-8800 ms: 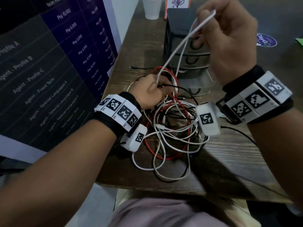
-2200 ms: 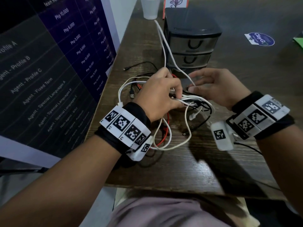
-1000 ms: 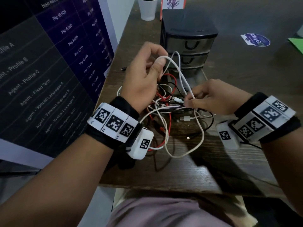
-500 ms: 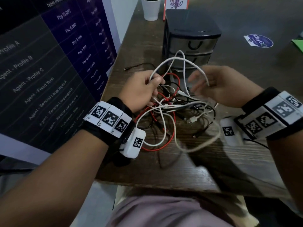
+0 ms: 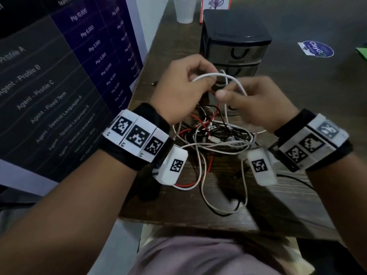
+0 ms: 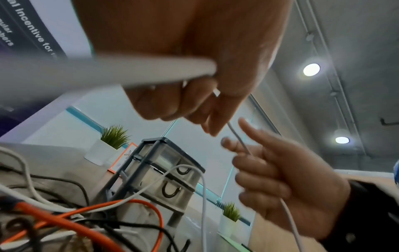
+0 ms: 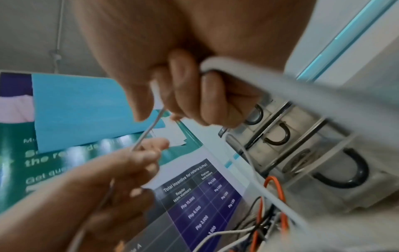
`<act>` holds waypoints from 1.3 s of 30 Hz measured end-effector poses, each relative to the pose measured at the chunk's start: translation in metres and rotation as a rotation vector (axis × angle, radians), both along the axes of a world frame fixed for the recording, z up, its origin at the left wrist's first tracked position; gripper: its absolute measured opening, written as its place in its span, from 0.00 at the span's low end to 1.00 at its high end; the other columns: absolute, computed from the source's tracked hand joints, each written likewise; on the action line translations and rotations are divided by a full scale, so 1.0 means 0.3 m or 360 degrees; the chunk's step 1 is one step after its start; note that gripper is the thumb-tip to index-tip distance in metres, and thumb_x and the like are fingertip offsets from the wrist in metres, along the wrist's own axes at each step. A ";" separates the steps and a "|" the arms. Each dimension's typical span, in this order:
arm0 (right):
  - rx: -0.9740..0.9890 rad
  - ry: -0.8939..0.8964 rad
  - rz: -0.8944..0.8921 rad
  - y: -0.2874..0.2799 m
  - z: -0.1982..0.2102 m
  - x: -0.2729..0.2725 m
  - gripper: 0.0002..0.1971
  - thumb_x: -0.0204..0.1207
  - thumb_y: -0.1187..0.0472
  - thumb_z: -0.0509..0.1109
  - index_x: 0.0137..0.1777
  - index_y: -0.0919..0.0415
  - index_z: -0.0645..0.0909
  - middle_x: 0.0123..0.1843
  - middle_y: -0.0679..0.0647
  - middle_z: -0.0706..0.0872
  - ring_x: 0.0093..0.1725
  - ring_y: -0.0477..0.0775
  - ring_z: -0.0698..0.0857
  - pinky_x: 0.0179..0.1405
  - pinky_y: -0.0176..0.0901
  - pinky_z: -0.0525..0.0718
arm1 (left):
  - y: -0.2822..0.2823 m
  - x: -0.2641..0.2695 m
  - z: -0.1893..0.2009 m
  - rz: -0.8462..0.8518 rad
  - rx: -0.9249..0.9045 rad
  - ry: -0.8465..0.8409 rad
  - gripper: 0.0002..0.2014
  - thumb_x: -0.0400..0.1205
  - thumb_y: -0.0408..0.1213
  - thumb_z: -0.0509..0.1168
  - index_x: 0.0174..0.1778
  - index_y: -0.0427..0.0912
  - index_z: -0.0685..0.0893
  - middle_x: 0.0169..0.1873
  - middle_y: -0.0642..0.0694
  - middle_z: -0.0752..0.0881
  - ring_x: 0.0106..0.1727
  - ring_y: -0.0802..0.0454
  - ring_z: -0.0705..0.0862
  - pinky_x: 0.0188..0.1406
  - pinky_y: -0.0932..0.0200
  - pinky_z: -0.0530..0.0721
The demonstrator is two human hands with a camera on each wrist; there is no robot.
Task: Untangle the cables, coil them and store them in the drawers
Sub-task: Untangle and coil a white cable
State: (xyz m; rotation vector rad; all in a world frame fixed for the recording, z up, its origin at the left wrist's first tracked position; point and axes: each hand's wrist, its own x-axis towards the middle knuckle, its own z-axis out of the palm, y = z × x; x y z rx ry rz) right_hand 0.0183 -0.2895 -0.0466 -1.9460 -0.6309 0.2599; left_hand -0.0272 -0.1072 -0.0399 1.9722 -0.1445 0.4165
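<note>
A white cable (image 5: 210, 75) arches in a small loop between both hands, raised above the tangle. My left hand (image 5: 198, 80) pinches one side of the loop. My right hand (image 5: 224, 92) grips the other side with curled fingers. The cable's strands drop into the tangle of white, red and black cables (image 5: 214, 135) on the wooden table (image 5: 297, 205). In the left wrist view the white cable (image 6: 237, 138) runs from my left hand (image 6: 205, 110) to my right hand (image 6: 270, 170). In the right wrist view my right hand (image 7: 194, 98) is curled round the cable (image 7: 151, 129). The black drawer unit (image 5: 234, 46) stands behind the hands.
A white plant pot (image 5: 184, 8) and a card stand behind the drawer unit. A dark banner (image 5: 59, 86) runs along the table's left edge. A blue sticker (image 5: 315, 48) lies at the right. White cable loops (image 5: 222, 203) reach near the table's front edge.
Both hands have risen and come closer together. The wide white arch has shrunk to a small loop between them, and the right hand's fingers have curled round the cable.
</note>
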 end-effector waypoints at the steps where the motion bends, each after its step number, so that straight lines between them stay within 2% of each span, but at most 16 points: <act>1: 0.0201 0.0026 -0.0042 -0.003 0.006 0.006 0.10 0.79 0.53 0.73 0.43 0.59 0.81 0.19 0.41 0.73 0.16 0.40 0.68 0.16 0.33 0.66 | 0.005 -0.002 -0.007 0.0018 0.0066 0.0050 0.03 0.80 0.33 0.71 0.47 0.44 0.88 0.27 0.56 0.81 0.27 0.61 0.75 0.28 0.63 0.75; 3: 0.0662 0.0169 -0.0143 -0.005 0.018 0.022 0.07 0.80 0.57 0.68 0.43 0.52 0.73 0.23 0.43 0.69 0.19 0.44 0.62 0.19 0.33 0.60 | -0.004 -0.006 -0.023 -0.0016 0.0171 0.0204 0.06 0.78 0.35 0.73 0.49 0.47 0.86 0.26 0.57 0.78 0.25 0.64 0.73 0.27 0.66 0.74; 6: 0.1067 0.0352 -0.0193 0.000 0.043 0.033 0.10 0.76 0.69 0.56 0.42 0.51 0.64 0.27 0.52 0.59 0.26 0.51 0.55 0.24 0.41 0.54 | -0.055 -0.022 -0.033 -0.0199 0.0300 0.0415 0.10 0.76 0.43 0.76 0.52 0.48 0.87 0.31 0.47 0.84 0.26 0.60 0.78 0.28 0.65 0.77; 9: 0.1100 0.0257 -0.0066 0.018 0.051 0.022 0.15 0.74 0.76 0.52 0.44 0.52 0.62 0.30 0.55 0.57 0.29 0.54 0.59 0.28 0.51 0.54 | -0.113 -0.039 -0.045 -0.0443 0.0384 0.0570 0.14 0.74 0.49 0.78 0.53 0.48 0.90 0.30 0.55 0.85 0.29 0.63 0.80 0.32 0.64 0.76; 12: 0.1042 0.0174 0.0146 0.031 0.052 0.002 0.13 0.75 0.76 0.53 0.46 0.56 0.61 0.27 0.52 0.68 0.31 0.55 0.68 0.30 0.52 0.62 | -0.164 -0.042 -0.074 -0.0623 0.0280 0.0607 0.16 0.75 0.44 0.78 0.56 0.43 0.90 0.22 0.62 0.82 0.25 0.68 0.77 0.30 0.71 0.71; 15: 0.1021 0.0192 0.0283 0.032 0.054 -0.010 0.13 0.74 0.76 0.53 0.46 0.56 0.60 0.28 0.49 0.72 0.34 0.55 0.71 0.32 0.49 0.64 | -0.196 -0.042 -0.099 -0.0653 0.0089 0.0544 0.02 0.79 0.35 0.74 0.42 0.42 0.89 0.21 0.62 0.82 0.24 0.69 0.77 0.30 0.72 0.72; 18: 0.0910 0.0085 0.0292 0.022 0.052 -0.004 0.09 0.78 0.71 0.57 0.47 0.56 0.62 0.32 0.51 0.77 0.36 0.57 0.75 0.33 0.49 0.68 | -0.198 -0.037 -0.109 -0.0610 -0.0002 0.0481 0.08 0.83 0.34 0.69 0.40 0.37 0.88 0.26 0.57 0.85 0.26 0.68 0.79 0.31 0.70 0.76; 21: 0.0799 0.0081 0.0215 0.001 0.026 0.000 0.09 0.82 0.63 0.65 0.50 0.55 0.64 0.42 0.61 0.79 0.36 0.57 0.78 0.30 0.43 0.78 | -0.187 -0.039 -0.095 -0.0515 -0.0210 0.0469 0.10 0.87 0.29 0.63 0.39 0.37 0.83 0.27 0.47 0.84 0.20 0.59 0.76 0.22 0.64 0.75; 22: 0.0781 0.0127 0.0239 -0.004 0.007 -0.004 0.11 0.83 0.58 0.67 0.52 0.55 0.64 0.43 0.63 0.79 0.33 0.57 0.78 0.27 0.46 0.80 | -0.181 -0.039 -0.086 -0.0474 -0.0323 0.0429 0.11 0.87 0.26 0.61 0.38 0.37 0.81 0.26 0.47 0.83 0.19 0.56 0.75 0.18 0.62 0.74; 23: 0.0764 0.0172 0.0292 -0.010 -0.015 -0.009 0.15 0.82 0.52 0.69 0.53 0.55 0.64 0.42 0.62 0.79 0.31 0.57 0.78 0.27 0.50 0.82 | -0.175 -0.039 -0.072 -0.0433 -0.0426 0.0371 0.12 0.87 0.24 0.59 0.38 0.36 0.80 0.25 0.47 0.82 0.17 0.54 0.74 0.15 0.62 0.72; 25: 0.0695 0.0233 0.0399 -0.025 -0.057 -0.016 0.24 0.76 0.45 0.73 0.56 0.57 0.64 0.39 0.53 0.82 0.33 0.56 0.82 0.36 0.55 0.84 | -0.156 -0.038 -0.042 -0.0363 -0.0575 0.0279 0.11 0.87 0.25 0.59 0.40 0.33 0.80 0.23 0.45 0.81 0.16 0.54 0.73 0.13 0.65 0.69; 27: 0.0558 0.0287 0.0504 -0.039 -0.078 -0.021 0.29 0.72 0.50 0.80 0.58 0.62 0.65 0.43 0.49 0.83 0.41 0.52 0.86 0.46 0.47 0.85 | -0.142 -0.040 -0.008 -0.0328 -0.0619 0.0197 0.11 0.89 0.29 0.58 0.42 0.32 0.81 0.25 0.43 0.81 0.16 0.55 0.74 0.14 0.67 0.70; 29: 0.0300 0.0293 0.0565 -0.050 -0.082 -0.023 0.26 0.68 0.58 0.83 0.57 0.63 0.71 0.44 0.50 0.86 0.44 0.51 0.86 0.49 0.47 0.86 | -0.133 -0.040 0.015 -0.0331 -0.0632 0.0126 0.11 0.89 0.31 0.58 0.43 0.32 0.81 0.26 0.44 0.83 0.15 0.56 0.75 0.13 0.67 0.71; 31: 0.0044 0.0260 0.0536 -0.059 -0.076 -0.025 0.20 0.65 0.57 0.85 0.50 0.62 0.79 0.43 0.53 0.87 0.43 0.54 0.86 0.52 0.51 0.86 | -0.129 -0.036 0.033 -0.0304 -0.0656 0.0059 0.11 0.89 0.31 0.58 0.44 0.32 0.82 0.27 0.44 0.83 0.15 0.56 0.75 0.13 0.68 0.70; 35: -0.0295 0.0121 0.0463 -0.063 -0.083 -0.025 0.13 0.63 0.54 0.83 0.44 0.58 0.86 0.37 0.48 0.90 0.37 0.45 0.86 0.43 0.38 0.84 | -0.100 -0.020 0.066 -0.0166 -0.0666 -0.0135 0.12 0.89 0.33 0.58 0.42 0.35 0.82 0.29 0.44 0.83 0.16 0.56 0.76 0.15 0.68 0.68; 39: -0.0460 0.0001 0.0393 -0.073 -0.088 -0.013 0.12 0.65 0.55 0.84 0.47 0.49 0.87 0.44 0.42 0.91 0.45 0.38 0.88 0.53 0.37 0.82 | -0.062 -0.005 0.082 -0.0021 -0.0763 -0.0245 0.12 0.90 0.34 0.58 0.43 0.36 0.82 0.29 0.45 0.83 0.18 0.53 0.77 0.16 0.66 0.70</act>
